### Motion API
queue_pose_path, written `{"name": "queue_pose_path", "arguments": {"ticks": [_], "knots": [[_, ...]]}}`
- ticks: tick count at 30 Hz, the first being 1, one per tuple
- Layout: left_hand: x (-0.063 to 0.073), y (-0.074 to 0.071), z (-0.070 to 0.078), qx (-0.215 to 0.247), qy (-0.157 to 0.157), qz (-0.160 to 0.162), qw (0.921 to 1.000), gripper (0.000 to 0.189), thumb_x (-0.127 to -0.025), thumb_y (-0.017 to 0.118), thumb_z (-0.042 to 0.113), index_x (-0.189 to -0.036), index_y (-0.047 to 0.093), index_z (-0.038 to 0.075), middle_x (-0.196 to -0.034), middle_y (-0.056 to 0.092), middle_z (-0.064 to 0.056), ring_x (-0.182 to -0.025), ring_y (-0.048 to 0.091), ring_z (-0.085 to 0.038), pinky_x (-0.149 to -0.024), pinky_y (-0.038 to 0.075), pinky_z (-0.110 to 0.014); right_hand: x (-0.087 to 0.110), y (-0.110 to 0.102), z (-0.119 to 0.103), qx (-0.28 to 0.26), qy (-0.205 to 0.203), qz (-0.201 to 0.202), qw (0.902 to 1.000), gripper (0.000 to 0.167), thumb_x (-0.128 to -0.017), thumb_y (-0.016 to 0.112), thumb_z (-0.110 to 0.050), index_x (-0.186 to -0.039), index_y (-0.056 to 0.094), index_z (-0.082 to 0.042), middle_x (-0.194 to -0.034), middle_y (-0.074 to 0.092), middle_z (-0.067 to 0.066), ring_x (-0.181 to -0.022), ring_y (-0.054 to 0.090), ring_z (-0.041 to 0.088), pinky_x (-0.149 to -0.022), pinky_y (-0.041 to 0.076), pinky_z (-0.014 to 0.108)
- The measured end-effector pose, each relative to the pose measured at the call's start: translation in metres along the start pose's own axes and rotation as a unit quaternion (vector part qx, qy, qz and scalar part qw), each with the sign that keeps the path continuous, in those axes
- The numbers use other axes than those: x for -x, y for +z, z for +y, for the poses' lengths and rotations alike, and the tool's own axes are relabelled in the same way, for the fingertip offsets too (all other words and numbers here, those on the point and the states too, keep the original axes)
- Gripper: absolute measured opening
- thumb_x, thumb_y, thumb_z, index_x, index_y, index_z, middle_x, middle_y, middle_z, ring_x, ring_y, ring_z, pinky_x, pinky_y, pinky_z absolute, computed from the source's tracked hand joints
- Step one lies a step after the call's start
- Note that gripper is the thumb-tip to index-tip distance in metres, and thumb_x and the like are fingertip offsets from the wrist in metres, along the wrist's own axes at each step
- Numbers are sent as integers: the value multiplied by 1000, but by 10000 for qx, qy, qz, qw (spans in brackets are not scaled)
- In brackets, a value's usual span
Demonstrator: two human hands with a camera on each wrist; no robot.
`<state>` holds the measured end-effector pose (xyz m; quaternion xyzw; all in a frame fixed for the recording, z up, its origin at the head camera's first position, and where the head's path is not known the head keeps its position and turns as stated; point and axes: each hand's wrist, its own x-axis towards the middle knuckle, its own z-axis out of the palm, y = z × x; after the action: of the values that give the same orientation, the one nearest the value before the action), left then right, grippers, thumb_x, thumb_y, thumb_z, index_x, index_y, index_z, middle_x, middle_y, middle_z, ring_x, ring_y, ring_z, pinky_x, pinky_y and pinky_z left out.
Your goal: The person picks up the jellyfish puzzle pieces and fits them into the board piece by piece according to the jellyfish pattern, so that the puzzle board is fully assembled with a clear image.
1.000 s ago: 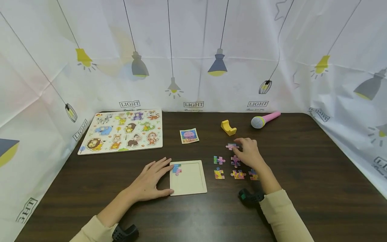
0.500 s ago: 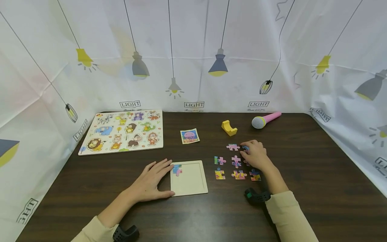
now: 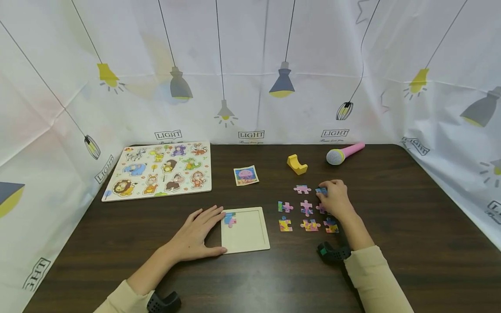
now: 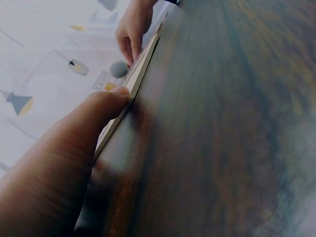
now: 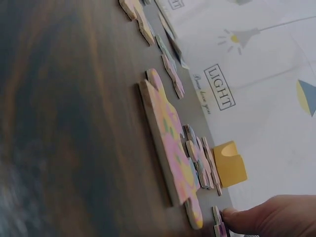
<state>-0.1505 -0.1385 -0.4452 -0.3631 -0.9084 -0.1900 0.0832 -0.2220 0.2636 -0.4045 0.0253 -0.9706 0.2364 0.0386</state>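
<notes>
A dark brown, wood-grained table (image 3: 250, 282) bore a pale board (image 3: 141, 181) of cartoon animals at its far left, a small jellyfish picture card (image 3: 245, 175) to the right of that, then a curved yellow block (image 3: 297, 165) and, near the far edge, a pink microphone (image 3: 350, 150) with a grey head. Nearer the front, a flat square wooden tray (image 3: 250, 237) lay on the surface. To the tray's right, 7 jigsaw pieces (image 3: 306, 208) lay in 3 rows, with a blue piece (image 3: 322, 191) partly covered at the far row's right end.
</notes>
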Motion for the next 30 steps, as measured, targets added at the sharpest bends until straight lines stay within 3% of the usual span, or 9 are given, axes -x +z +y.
{"name": "queue_pose_path", "arguments": {"ticks": [3,8,15,23,30], "knots": [[0,-1,1,-28,-4,-64,10000,87,-78,50,69,-141,37,11,-146,32,-5,-135,25,-23,-102,21,-54,1,-2,0,159,257,-4,9995,35,-89,58,-13,-115,54,11,-120,40,36,-110,30,50,-91,28,57],[0,-4,1,-13,-43,-144,9999,88,-78,48,70,-141,37,11,-147,31,-5,-135,25,-23,-102,21,-54,1,-1,1,383,246,-13,9990,37,-89,59,-16,-115,54,10,-115,47,34,-105,35,49,-86,30,58],[0,-5,1,-28,-52,-170,9998,88,-78,49,70,-141,37,11,-146,31,-5,-134,25,-23,-102,21,-54,-1,1,-2,272,332,15,9991,36,-90,58,-15,-118,53,7,-113,50,30,-103,37,49,-82,31,57],[-1,-5,1,-31,-28,-162,9999,87,-78,49,69,-142,36,12,-147,30,-5,-135,25,-22,-103,20,-53,-2,4,-4,-60,265,175,9995,36,-88,58,-8,-120,51,8,-112,46,30,-109,35,47,-90,28,58],[0,-4,1,4,-44,-177,9998,87,-78,49,69,-142,35,12,-147,30,-5,-135,25,-22,-103,19,-53,0,4,-2,89,290,54,9995,36,-90,56,-12,-119,53,9,-114,47,32,-110,35,48,-89,29,59]]}}
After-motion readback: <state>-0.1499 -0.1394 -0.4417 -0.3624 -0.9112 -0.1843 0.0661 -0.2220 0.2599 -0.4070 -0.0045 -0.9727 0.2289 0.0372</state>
